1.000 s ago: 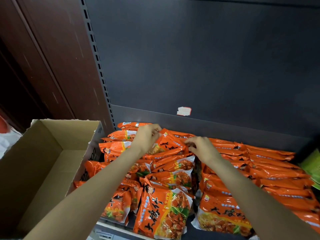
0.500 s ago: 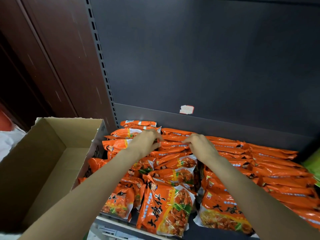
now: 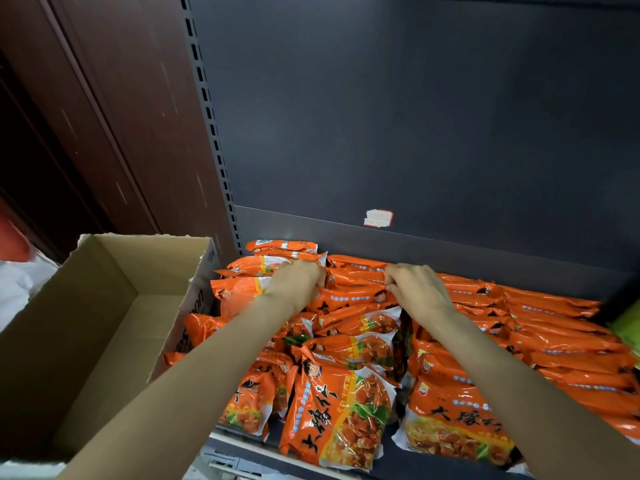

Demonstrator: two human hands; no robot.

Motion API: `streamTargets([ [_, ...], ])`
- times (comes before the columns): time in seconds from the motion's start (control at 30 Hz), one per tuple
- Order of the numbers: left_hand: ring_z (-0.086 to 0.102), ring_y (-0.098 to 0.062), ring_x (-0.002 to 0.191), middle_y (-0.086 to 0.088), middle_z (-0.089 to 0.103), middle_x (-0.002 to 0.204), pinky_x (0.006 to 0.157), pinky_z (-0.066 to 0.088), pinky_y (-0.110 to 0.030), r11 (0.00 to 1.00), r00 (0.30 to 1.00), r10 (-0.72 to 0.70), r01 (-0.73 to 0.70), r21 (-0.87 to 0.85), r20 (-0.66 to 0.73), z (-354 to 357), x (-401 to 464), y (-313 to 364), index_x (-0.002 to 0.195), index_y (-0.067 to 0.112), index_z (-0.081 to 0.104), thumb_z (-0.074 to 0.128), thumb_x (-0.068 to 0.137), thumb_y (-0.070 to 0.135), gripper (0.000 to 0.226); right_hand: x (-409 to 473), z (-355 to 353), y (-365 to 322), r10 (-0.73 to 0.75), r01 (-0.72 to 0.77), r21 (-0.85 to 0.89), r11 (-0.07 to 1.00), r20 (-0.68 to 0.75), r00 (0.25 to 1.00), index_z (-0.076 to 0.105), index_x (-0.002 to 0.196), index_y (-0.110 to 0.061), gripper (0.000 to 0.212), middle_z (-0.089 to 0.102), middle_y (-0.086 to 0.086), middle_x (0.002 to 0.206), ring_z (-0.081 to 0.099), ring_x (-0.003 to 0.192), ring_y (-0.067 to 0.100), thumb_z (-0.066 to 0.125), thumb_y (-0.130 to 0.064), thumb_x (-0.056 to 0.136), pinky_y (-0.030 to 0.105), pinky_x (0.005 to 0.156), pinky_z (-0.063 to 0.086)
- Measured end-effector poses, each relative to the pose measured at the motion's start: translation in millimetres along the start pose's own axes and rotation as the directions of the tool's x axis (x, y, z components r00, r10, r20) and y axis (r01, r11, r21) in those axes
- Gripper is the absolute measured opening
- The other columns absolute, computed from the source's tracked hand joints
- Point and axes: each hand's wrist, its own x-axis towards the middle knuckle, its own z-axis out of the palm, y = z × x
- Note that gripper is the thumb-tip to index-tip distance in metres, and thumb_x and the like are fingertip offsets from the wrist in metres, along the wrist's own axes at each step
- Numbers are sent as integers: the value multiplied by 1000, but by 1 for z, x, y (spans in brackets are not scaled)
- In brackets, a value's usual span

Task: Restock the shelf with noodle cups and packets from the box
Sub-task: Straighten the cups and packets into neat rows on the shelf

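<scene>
Several orange noodle packets (image 3: 346, 403) lie in rows on the dark shelf (image 3: 450, 247). Both my hands reach to the back of the middle row. My left hand (image 3: 298, 278) has its fingers curled on the left end of an orange packet (image 3: 356, 277) at the rear. My right hand (image 3: 412, 289) pinches the right end of the same packet. The cardboard box (image 3: 104, 306) stands open at the left, its inside bare as far as I see.
The shelf's dark back panel (image 3: 415, 116) rises behind the packets, with a small white sticker (image 3: 378, 217) on it. A slotted upright (image 3: 211, 133) and brown wall panels stand at the left. Something green (image 3: 627, 327) shows at the right edge.
Both hands have pushed the held packet back and down into the rear of the middle row. The view has shifted slightly to the left.
</scene>
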Motion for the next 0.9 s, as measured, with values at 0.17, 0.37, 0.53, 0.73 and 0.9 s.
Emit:
streamTargets([
  [0.17,56,-28,109,-8,62,116,93,41,-34,999,995,35,-34,9,-90,4,4,8,108,16,64,58,87,8,23,-13,-1,2,6,-7,56,998,33,999,55,88,-17,10,64,-1,98,60,86,19,53,-8,91,28,76,48],
  [0.37,50,-22,112,-4,52,119,93,43,-31,990,987,56,-74,-118,-153,6,-8,0,113,16,59,69,83,17,32,-20,-9,7,-47,46,146,988,8,999,61,108,-19,18,52,-3,114,51,107,14,61,-19,90,27,90,47],
  [0.53,61,-19,98,-2,63,105,86,51,-32,965,986,149,-129,-230,71,3,-21,2,106,15,67,67,85,24,22,-25,-10,6,-81,61,163,985,122,989,67,107,-21,20,56,-2,109,53,106,15,63,-27,88,30,86,47],
  [0.73,57,-20,108,0,63,116,93,42,-32,989,974,150,-147,-30,169,4,-21,10,115,17,64,63,89,26,28,-30,-13,1,-66,34,140,990,232,971,60,123,-20,43,54,1,120,50,115,18,70,-26,82,31,93,44],
  [0.9,62,-21,85,-6,65,98,75,51,-29,980,997,82,-83,-181,-16,4,-19,14,94,10,65,57,91,9,9,-34,-10,1,-25,5,108,994,180,983,59,123,-18,39,54,3,121,50,116,20,68,-24,85,33,95,44],
])
